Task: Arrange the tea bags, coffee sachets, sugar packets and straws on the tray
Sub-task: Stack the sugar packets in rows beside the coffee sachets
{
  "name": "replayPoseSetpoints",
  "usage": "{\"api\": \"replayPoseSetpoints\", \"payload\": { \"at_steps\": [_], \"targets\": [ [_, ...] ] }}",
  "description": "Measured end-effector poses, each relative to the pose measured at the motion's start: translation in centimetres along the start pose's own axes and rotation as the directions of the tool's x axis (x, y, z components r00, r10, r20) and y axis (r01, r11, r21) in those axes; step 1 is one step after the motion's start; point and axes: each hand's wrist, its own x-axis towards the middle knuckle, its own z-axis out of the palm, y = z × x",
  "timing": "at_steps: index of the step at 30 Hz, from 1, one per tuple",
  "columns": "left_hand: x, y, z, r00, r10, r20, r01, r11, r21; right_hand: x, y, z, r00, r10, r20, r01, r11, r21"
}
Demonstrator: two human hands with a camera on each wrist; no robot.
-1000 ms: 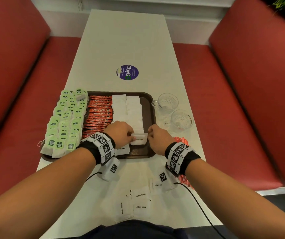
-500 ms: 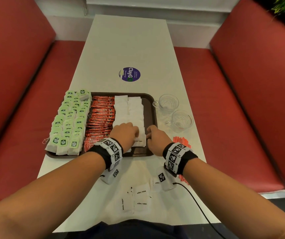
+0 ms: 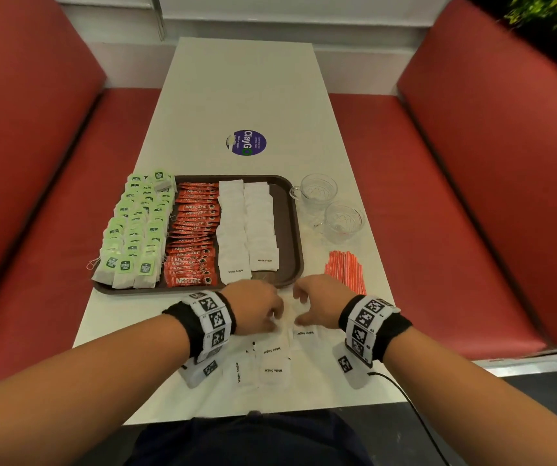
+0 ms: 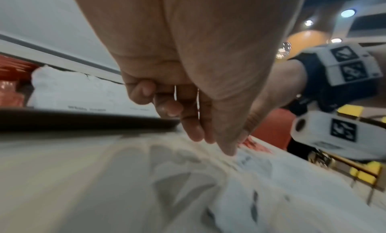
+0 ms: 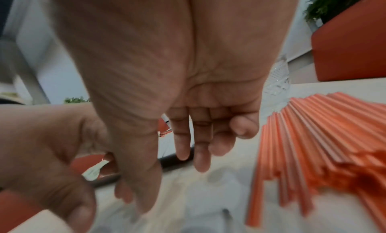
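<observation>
The brown tray [image 3: 289,230] holds green tea bags [image 3: 132,230] on the left, orange coffee sachets [image 3: 193,237] in the middle and two rows of white sugar packets [image 3: 247,227] on the right. Several loose sugar packets [image 3: 272,363] lie on the table in front of the tray. Orange straws [image 3: 346,270] [image 5: 309,137] lie right of the tray. My left hand [image 3: 257,307] [image 4: 208,137] and right hand [image 3: 317,307] [image 5: 173,187] hover close together over the loose packets. Their fingers are relaxed and point down, and neither hand holds anything.
Two glass cups [image 3: 314,193] [image 3: 342,222] stand right of the tray, behind the straws. A round purple sticker [image 3: 246,142] marks the white table [image 3: 243,89] farther back. Red bench seats [image 3: 438,196] flank the table.
Both hands let go of a sugar packet at the near end of the tray's right row. They then drew back toward me, over the loose packets.
</observation>
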Motion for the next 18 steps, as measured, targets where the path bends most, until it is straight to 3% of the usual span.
{"api": "replayPoseSetpoints", "payload": {
  "at_steps": [7,18],
  "targets": [
    [-0.4,1.8,2.8,0.999,-0.027,0.039,0.023,0.995,0.098,-0.8,-0.2,2.3,1.0,-0.013,0.025,0.017,0.99,-0.142],
    [0.3,1.8,2.1,0.991,-0.058,0.123,0.064,0.997,-0.039,-0.5,-0.5,2.0,0.99,-0.041,0.132,0.066,0.98,-0.189]
  ]
}}
